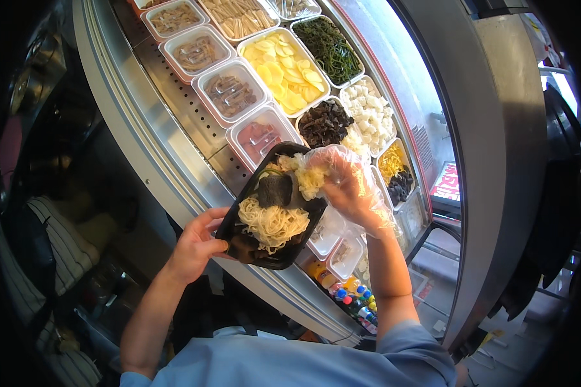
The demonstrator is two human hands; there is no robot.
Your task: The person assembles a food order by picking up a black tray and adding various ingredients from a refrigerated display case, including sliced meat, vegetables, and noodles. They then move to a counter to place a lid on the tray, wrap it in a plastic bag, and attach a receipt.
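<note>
Your left hand [197,246] is clamping its fingers on the black tray [280,262]. Your gloved right hand [343,184] is pinching pale yellow food [311,181] above it.

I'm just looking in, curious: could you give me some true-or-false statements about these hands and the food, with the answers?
1. The left hand holds a black tray. True.
2. The right hand is bare. False: it wears a clear plastic glove.
3. Noodles lie in the black tray. True.
4. The dark green strands stand left of the yellow slices. False: they are to the right.
5. The right hand grips pale yellow food. True.
</note>
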